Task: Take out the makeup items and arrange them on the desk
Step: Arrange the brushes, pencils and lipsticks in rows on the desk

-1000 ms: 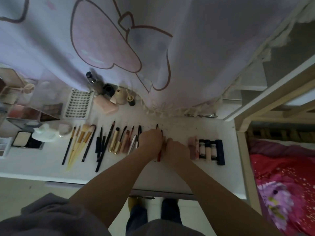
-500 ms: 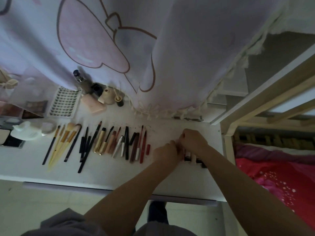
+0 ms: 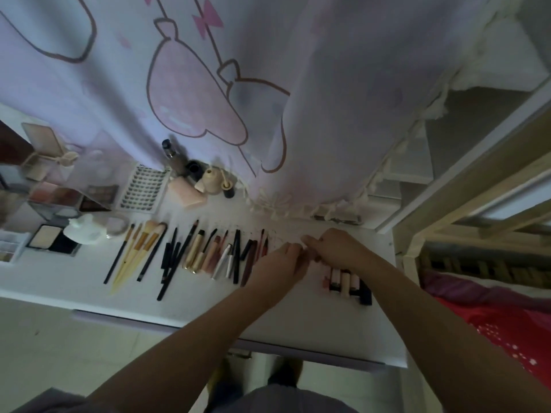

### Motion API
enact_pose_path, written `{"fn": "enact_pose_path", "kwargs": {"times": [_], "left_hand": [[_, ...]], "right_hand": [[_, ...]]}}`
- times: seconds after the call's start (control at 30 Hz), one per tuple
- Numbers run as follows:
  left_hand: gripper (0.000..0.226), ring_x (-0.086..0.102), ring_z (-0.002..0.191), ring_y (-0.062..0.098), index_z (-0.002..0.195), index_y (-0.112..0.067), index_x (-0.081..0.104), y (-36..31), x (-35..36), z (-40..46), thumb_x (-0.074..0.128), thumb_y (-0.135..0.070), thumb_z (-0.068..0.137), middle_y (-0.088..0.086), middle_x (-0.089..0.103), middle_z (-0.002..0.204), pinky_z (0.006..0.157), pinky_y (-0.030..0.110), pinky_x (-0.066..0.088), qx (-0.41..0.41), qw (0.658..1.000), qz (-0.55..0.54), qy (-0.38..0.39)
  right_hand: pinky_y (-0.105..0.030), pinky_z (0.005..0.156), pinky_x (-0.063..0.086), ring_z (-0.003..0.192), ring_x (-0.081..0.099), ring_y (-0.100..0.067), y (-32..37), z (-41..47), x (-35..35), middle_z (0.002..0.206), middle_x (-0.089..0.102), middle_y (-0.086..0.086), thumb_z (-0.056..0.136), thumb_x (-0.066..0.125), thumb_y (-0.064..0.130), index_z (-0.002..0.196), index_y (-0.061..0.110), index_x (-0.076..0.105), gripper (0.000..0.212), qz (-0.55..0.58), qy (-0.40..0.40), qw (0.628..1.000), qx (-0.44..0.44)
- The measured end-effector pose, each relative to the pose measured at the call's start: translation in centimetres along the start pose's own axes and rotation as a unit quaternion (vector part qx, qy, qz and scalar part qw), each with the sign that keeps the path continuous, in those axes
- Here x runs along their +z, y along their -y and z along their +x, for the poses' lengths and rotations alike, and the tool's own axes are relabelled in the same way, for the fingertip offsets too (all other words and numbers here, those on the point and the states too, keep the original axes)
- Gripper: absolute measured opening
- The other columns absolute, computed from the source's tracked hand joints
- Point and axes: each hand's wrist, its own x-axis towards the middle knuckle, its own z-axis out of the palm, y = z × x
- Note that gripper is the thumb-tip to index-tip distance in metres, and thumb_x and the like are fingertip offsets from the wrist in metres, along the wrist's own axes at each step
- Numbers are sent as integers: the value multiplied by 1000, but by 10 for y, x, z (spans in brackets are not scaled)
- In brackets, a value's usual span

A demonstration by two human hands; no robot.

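Head view: left hand and right hand meet with fingers curled, grip contents indiscernible, above the white desk between the pencil row and lipstick tubes.

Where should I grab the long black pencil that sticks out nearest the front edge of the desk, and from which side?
Pinch the long black pencil at its near tip, coming from the front desk edge. That end juts past its neighbours, while its upper length lies packed against other pencils.

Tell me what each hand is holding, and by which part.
Cannot be told. The left hand and right hand meet, fingers curled, above the lipstick tubes; anything pinched between them is hidden.
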Motion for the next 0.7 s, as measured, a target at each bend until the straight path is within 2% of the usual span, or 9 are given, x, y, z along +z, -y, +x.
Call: {"fn": "enact_pose_path", "kwargs": {"times": [0.13,0.23,0.3,0.4,0.47,0.53,0.6,0.7], "left_hand": [[31,57,88,25,111,-9,55,8,-37,-3,40,-33,99,10,61,104,69,33,40,12,996,-66,61],[30,50,65,13,108,-6,56,9,-58,-7,40,-30,99,9,61,89,56,29,37,34,989,-109,91],[29,45,53,4,106,-7,56,11,-67,-11,39,-30,100,0,57,77,50,22,38,25,983,-145,109],[24,51,58,9,100,-11,57,14,-79,-17,39,-28,100,-10,52,70,56,20,40,25,976,-183,115],[22,52,65,12,100,-12,56,18,-87,-21,40,-26,99,-6,54,74,56,13,37,45,977,-171,120],[26,55,73,18,105,-9,57,22,-94,-22,40,-27,99,3,60,84,63,19,39,66,981,-140,119],[25,55,78,19,106,-11,57,25,-100,-23,41,-29,99,4,60,90,66,26,40,82,982,-119,120],[21,49,74,12,104,-15,55,26,-104,-23,42,-30,98,-3,54,87,61,21,34,104,984,-94,112]], "right_hand": [[-21,52,36,54,52,-9,20,-18,-10,60,58,3,94,41,49,74,10,69,53,55,-30,997,-45],[-18,51,36,52,49,-8,27,-30,-7,60,57,5,96,43,44,64,17,62,46,90,-47,992,-77],[-18,51,34,50,47,-7,31,-37,-4,58,53,5,96,42,42,63,18,57,43,80,-62,988,-114],[-22,51,34,45,41,-4,35,-46,-4,55,47,8,97,43,39,63,23,51,38,104,-55,980,-163],[-20,50,37,46,44,0,35,-53,-7,59,51,10,96,44,38,71,27,54,30,119,-12,976,-180],[-15,52,43,59,56,4,34,-59,-13,71,62,14,93,48,43,89,33,59,16,121,38,977,-174],[-15,53,46,67,64,0,36,-62,-18,79,68,16,91,49,50,99,34,59,21,149,67,977,-135],[-19,49,41,51,55,-6,42,-63,-22,61,65,8,94,41,52,88,27,62,33,125,70,985,-94]]}}
